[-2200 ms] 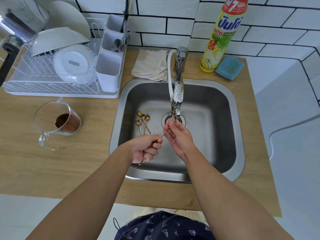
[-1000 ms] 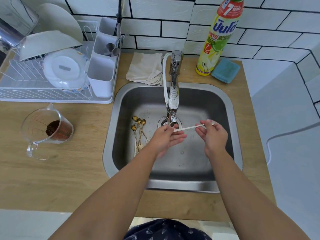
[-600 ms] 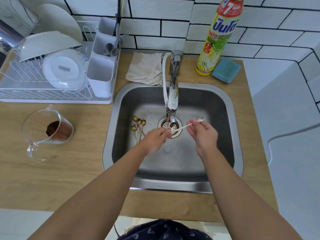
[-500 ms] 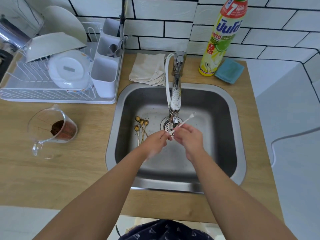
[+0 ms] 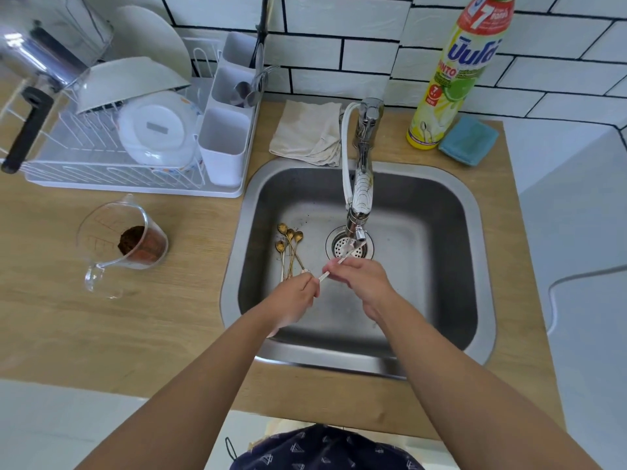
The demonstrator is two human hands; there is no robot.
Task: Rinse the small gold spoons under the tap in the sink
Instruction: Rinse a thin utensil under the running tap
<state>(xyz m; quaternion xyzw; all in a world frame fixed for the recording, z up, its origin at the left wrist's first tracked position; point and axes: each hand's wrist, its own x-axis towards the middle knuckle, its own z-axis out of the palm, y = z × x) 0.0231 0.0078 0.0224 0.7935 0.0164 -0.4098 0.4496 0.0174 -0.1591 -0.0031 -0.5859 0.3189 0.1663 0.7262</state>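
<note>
Both hands hold one slim pale-handled spoon over the steel sink, its bowl end up under the tap nozzle above the drain. My left hand pinches the handle's lower end. My right hand grips the shaft higher up. Several small gold spoons lie in a bunch on the sink floor left of the drain, bowls pointing away. I cannot make out a water stream.
A white dish rack with bowls, a plate and a cutlery caddy stands back left. A glass measuring jug with brown powder sits left of the sink. Behind the sink lie a folded cloth, a dish soap bottle and a blue sponge.
The spoon swung from stretched out to the right between both hands to pointing its bowl end up under the tap. My right hand came back in toward the drain.
</note>
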